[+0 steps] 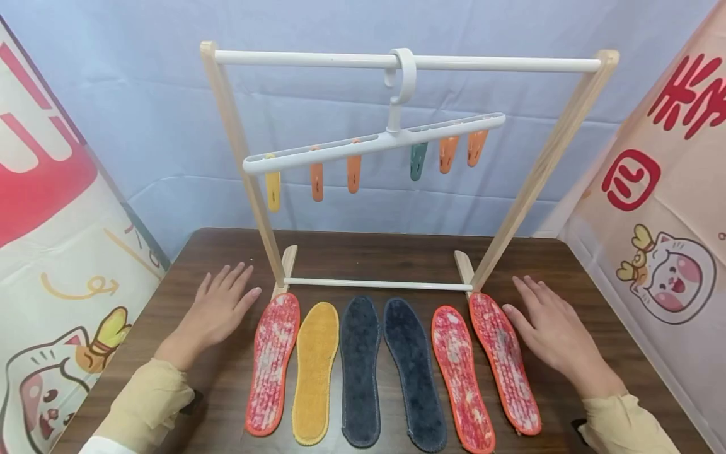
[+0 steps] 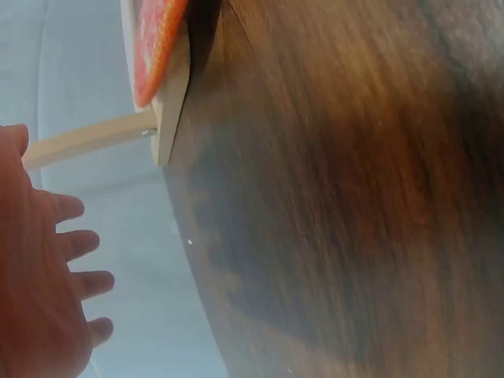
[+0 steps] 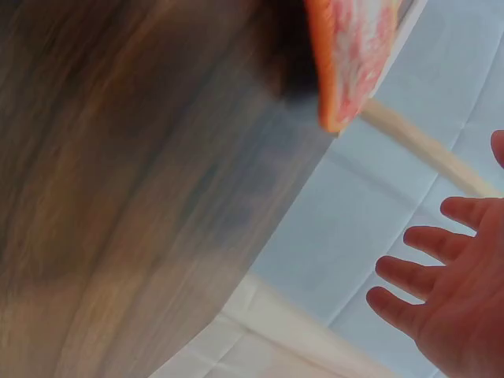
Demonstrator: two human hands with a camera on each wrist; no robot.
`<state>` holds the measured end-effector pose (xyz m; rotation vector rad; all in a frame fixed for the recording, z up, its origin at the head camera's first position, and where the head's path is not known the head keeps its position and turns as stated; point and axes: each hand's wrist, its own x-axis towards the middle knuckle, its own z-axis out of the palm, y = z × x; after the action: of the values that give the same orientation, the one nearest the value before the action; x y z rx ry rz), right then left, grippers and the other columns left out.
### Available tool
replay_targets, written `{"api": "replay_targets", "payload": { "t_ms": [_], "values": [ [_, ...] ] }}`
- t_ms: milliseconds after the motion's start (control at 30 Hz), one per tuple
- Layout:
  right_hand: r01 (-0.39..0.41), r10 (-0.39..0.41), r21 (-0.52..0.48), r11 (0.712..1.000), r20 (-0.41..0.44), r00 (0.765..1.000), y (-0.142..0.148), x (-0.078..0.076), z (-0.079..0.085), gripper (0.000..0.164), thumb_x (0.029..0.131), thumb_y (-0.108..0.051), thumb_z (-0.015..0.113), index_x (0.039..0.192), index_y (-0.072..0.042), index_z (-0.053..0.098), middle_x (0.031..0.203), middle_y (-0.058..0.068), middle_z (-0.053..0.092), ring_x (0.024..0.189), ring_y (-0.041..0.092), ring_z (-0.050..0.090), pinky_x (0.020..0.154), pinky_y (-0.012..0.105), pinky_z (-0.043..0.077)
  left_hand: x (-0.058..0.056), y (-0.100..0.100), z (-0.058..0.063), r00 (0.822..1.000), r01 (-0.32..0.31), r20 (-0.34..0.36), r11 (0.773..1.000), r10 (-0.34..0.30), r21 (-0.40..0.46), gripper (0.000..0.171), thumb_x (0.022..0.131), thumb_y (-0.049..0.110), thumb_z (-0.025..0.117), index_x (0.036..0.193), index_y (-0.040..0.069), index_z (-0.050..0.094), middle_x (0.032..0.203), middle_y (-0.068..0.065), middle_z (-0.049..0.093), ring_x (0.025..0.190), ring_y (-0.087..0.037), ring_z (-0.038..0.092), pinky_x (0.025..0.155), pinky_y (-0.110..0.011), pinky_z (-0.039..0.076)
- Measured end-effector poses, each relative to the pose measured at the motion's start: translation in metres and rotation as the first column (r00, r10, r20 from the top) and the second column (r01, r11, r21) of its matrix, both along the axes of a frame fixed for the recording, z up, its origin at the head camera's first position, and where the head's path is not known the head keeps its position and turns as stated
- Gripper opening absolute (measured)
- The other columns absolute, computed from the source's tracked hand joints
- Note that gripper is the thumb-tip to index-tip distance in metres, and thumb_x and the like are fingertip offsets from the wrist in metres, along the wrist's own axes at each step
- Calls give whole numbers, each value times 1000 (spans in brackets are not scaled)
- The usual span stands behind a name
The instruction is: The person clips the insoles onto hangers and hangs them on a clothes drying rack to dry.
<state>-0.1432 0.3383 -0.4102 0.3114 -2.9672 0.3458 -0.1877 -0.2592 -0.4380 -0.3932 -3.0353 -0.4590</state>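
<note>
Over the table's left side, my left hand (image 1: 218, 309) has its fingers spread and holds nothing. Nearest to it lies a red-and-white insole (image 1: 273, 366). Beside that one are a yellow insole (image 1: 316, 373), a dark insole (image 1: 360, 372) and a second dark insole (image 1: 416, 375). Farther right come a red-patterned insole (image 1: 463, 378) and another red-patterned insole (image 1: 505, 362), tilted outward. My right hand (image 1: 553, 328) is just right of the last one, palm down with fingers straight. In both wrist views the palms show above the wooden surface, fingers extended.
Behind the insoles stands a wooden rack (image 1: 516, 195) with a white top bar (image 1: 306, 60). A white hanger (image 1: 323, 149) hooks over the bar, slanted, carrying a yellow clip (image 1: 273, 192), a green clip (image 1: 418, 162) and several orange clips (image 1: 354, 175). Printed cloths flank the table (image 1: 227, 403).
</note>
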Motion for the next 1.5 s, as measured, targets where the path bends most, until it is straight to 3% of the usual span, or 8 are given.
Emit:
{"api": "replay_targets", "payload": {
  "t_ms": [233, 533, 1100, 1500],
  "values": [
    [-44, 44, -6, 999, 0, 999, -18, 4, 3, 67, 107, -45, 47, 155, 0, 34, 155, 32, 35, 140, 55, 32, 106, 69, 29, 6, 5, 2, 1000, 7, -2, 1000, -7, -11, 70, 109, 54, 26, 157, 4, 32, 163, -22, 27, 149, -48, 21, 117, -68, 11],
    [-89, 89, -8, 996, 18, 996, -42, 10, 6, 67, 105, -43, 53, 154, -1, 37, 154, 30, 38, 140, 52, 36, 107, 67, 32, 13, 11, 0, 1000, 20, -1, 1000, -20, -19, 68, 109, 52, 30, 153, 3, 40, 156, -23, 40, 141, -48, 38, 111, -65, 32],
    [-183, 184, -15, 983, 31, 982, -88, 19, 0, 64, 103, -41, 58, 155, -8, 39, 154, 23, 42, 139, 43, 44, 106, 63, 39, 20, 19, -7, 1000, 15, 23, 998, -14, -57, 69, 107, 54, 36, 150, 1, 45, 149, -22, 50, 137, -45, 45, 107, -64, 38],
    [-279, 279, -1, 960, 36, 960, -139, 25, -5, 64, 102, -51, 56, 155, -18, 42, 152, 12, 49, 133, 34, 53, 101, 57, 47, 23, 22, -11, 1000, 6, 2, 995, -6, -97, 63, 102, 48, 53, 144, 1, 52, 141, -22, 57, 132, -42, 50, 104, -62, 42]
  ]
}}
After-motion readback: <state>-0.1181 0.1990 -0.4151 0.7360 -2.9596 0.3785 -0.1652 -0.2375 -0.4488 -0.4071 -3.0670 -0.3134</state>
